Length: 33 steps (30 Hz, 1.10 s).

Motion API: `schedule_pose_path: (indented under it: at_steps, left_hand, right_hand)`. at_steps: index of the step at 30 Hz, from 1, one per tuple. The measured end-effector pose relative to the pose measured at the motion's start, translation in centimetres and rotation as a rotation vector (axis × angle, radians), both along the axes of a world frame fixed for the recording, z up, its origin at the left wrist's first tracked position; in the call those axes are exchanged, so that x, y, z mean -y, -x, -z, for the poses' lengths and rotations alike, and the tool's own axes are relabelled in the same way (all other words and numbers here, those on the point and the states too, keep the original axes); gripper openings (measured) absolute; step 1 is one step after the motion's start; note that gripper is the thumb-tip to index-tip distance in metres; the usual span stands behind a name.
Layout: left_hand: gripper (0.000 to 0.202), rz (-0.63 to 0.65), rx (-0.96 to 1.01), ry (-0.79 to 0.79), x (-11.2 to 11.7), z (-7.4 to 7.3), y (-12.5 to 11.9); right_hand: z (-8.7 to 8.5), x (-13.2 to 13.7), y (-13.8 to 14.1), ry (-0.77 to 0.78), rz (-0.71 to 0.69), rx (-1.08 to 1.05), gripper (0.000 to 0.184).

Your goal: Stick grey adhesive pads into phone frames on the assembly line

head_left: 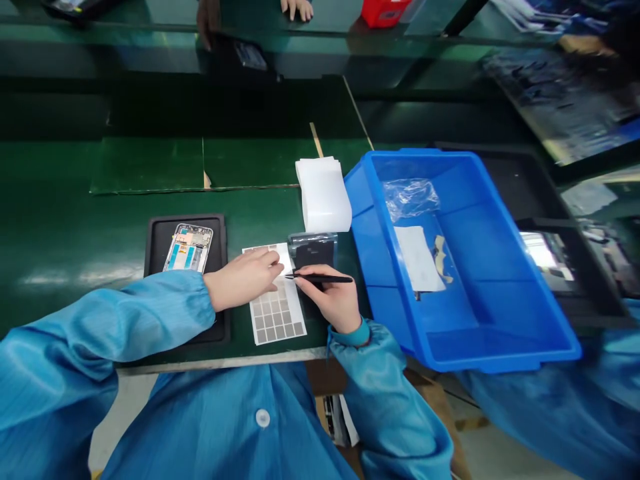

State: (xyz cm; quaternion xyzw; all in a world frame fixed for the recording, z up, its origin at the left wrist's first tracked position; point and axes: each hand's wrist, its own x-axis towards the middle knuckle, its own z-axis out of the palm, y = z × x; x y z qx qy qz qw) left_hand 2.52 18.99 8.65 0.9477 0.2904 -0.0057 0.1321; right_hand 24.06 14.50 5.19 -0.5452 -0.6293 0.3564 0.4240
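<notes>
My left hand [247, 277] lies with its fingers pressed down on a white sheet of grey square stickers [277, 310] on the green bench. My right hand [331, 299] is closed on black tweezers [320, 278], whose tip points left and meets the sheet close to my left fingertips. To the left, a black tray [157, 240] carries an opened phone frame [189, 248] with its inner parts showing. A small dark part in a clear bag [314, 252] lies just behind the tweezers.
A stack of white sheets [324, 193] sits behind the sticker sheet. A big blue bin [500, 320] at the right holds paper scraps and a plastic bag. Another person's hand [297, 8] shows at the far edge, near a red box [383, 12]. A blue sleeve [575, 400] is at right.
</notes>
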Motion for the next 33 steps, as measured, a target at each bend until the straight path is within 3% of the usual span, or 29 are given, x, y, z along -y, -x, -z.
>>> schedule_pose_path:
  at_steps: [4,33]
  left_hand:
    - [0.036,-0.007,0.005,-0.023,-0.23,1.07,0.33]
    - [0.037,-0.049,0.042,-0.049,0.05,1.32,-0.02]
  right_hand:
    - [0.16,0.02,-0.05,-0.002,-0.022,0.027,0.011]
    - [0.63,-0.18,-0.41,-0.027,-0.044,0.081,0.011]
